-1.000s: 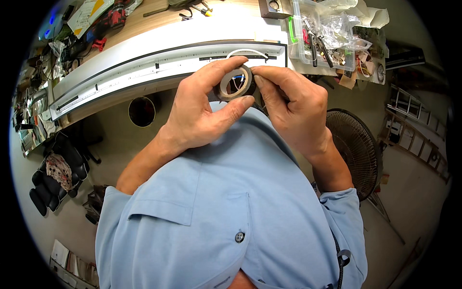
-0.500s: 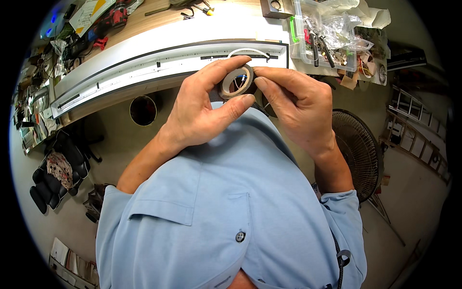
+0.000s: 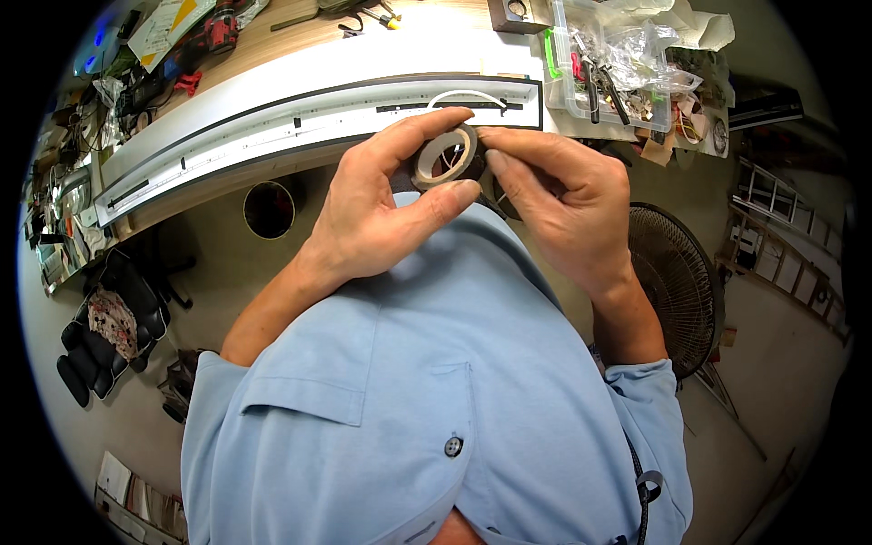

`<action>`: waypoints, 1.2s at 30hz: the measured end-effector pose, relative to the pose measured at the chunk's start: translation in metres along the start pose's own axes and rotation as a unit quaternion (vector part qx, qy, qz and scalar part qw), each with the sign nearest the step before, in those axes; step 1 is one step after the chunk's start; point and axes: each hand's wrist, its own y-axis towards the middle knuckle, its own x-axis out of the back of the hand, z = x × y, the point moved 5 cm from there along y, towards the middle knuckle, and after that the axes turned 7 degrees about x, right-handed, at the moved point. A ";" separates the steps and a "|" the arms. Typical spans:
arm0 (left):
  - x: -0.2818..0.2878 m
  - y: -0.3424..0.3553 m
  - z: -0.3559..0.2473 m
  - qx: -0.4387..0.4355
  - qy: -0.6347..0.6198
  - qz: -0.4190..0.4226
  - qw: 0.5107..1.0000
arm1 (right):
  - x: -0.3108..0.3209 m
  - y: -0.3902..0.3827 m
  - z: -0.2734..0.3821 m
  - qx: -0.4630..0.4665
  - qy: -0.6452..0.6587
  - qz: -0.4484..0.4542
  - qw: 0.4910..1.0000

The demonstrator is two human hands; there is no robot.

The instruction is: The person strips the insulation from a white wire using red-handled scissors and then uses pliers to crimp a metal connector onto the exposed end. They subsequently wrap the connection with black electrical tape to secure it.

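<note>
Dark tape roll (image 3: 470,154) — between left fingers (image 3: 436,121), right fingers (image 3: 516,142) at its rim

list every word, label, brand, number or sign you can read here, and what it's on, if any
No text can be read with certainty.
Papers at upper left: too small and blurred.
Tape roll: no lettering I can make out.
Long white tray: small dark marks, none legible.

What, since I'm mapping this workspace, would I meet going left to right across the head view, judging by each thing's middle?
Black chair, round bin, left grip, dark tape roll, right grip, black caged fan, brown ladder.
</note>
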 end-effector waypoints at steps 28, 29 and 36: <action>0.001 0.005 0.009 0.047 -0.057 0.018 0.997 | 0.001 0.001 -0.005 -0.032 -0.006 0.033 0.999; 0.001 0.004 0.009 0.048 -0.056 0.017 0.997 | 0.000 0.000 -0.006 -0.024 0.003 0.027 0.999; 0.000 0.005 0.005 0.039 -0.053 0.021 0.998 | 0.002 0.002 -0.006 -0.004 -0.021 0.018 1.000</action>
